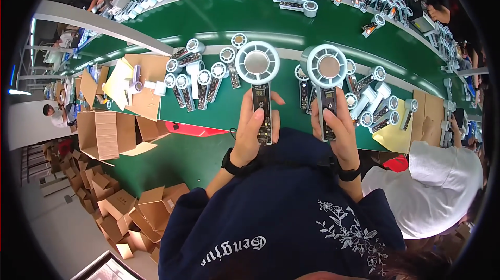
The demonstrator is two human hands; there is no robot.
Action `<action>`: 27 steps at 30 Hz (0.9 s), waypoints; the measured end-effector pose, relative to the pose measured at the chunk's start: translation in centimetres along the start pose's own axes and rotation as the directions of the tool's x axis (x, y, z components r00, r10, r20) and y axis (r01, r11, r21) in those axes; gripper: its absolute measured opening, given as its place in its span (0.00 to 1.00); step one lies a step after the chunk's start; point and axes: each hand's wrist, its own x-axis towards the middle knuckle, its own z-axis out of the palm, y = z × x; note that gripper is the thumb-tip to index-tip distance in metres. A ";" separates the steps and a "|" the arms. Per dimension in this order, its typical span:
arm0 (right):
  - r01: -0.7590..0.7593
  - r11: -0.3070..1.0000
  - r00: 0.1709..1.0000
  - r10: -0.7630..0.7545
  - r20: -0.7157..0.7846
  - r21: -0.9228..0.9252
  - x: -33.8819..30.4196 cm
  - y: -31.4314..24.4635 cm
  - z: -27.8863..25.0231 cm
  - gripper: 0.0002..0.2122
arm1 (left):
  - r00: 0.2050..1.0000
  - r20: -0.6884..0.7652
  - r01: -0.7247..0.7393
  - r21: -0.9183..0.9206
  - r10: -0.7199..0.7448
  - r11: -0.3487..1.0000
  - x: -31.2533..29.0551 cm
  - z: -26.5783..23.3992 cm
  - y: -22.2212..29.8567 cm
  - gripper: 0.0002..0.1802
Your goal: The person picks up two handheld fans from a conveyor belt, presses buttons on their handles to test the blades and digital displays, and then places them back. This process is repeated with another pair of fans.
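Note:
My left hand (253, 123) is wrapped round the handle of a handheld fan (257, 62), its thumb lying on the dark front panel. A second fan (327, 66) of the same kind stands upright in my right hand (336, 123), whose thumb presses on its handle. Both have pale blue round heads with spoked grilles, and their dark panels show circuit parts and a small display. Left of my left hand lies a group of similar fans (204, 78) on the green table (208, 115). Further fans (375, 92) lie to the right of my right hand.
A conveyor belt (229, 17) runs beyond the table, carrying several fans (297, 0). Open cardboard boxes (107, 134) stand at the left, with more piled on the floor. A person in a white shirt (427, 191) sits close on my right. Yellow paper (394, 137) lies near them.

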 end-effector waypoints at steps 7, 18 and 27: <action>0.043 0.998 0.999 -0.042 0.020 -0.054 -0.5 -0.5 -0.2 0.27 | 0.999 0.042 -0.027 0.016 0.026 1.000 0.7 1.1 0.1 0.27; 0.049 0.999 0.999 -0.049 0.003 0.006 -1.1 -0.7 -0.3 0.27 | 0.999 0.037 0.013 0.034 -0.014 0.999 0.8 2.4 0.2 0.27; 0.062 0.998 0.998 -0.062 -0.010 -0.010 -1.4 -0.8 -0.5 0.27 | 0.998 0.027 0.060 0.039 -0.061 0.997 1.1 2.4 -0.5 0.26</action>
